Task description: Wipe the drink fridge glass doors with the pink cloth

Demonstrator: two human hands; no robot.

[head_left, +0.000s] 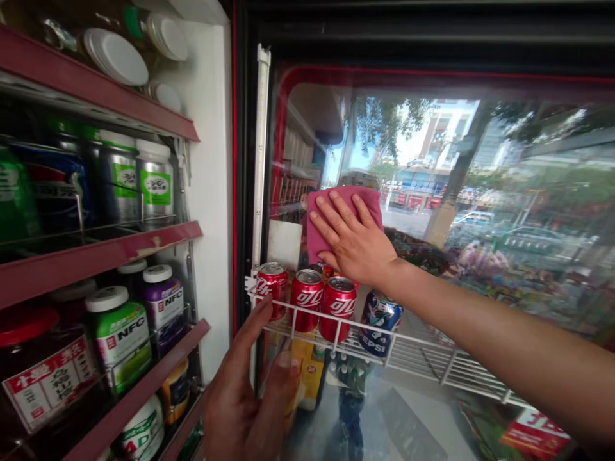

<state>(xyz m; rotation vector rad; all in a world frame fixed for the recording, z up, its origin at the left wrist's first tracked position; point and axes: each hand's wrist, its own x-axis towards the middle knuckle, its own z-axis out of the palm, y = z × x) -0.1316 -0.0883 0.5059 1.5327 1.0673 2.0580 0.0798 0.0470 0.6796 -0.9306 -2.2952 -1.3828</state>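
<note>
My right hand [358, 240] lies spread over a folded pink cloth [318, 246] and holds it flat against the glass door [427, 166]. Below it, red cola cans [307, 301] and a dark blue Pepsi can [379, 323] stand upright in a white wire rack [423, 352] on the door. My left hand [254, 390] is low in front of the rack's left end, its thumb and index finger apart. The index fingertip overlaps the leftmost red can [272, 291]; whether it touches the can or the rack, I cannot tell. Nothing shows between these fingers.
On the left, fridge shelves with red edge strips [144, 246] hold bottles, cans and jars, including a green NFC bottle [120, 339]. A white light strip [261, 153] runs up the door frame. Through the glass a street with trees and cars shows, mixed with reflections.
</note>
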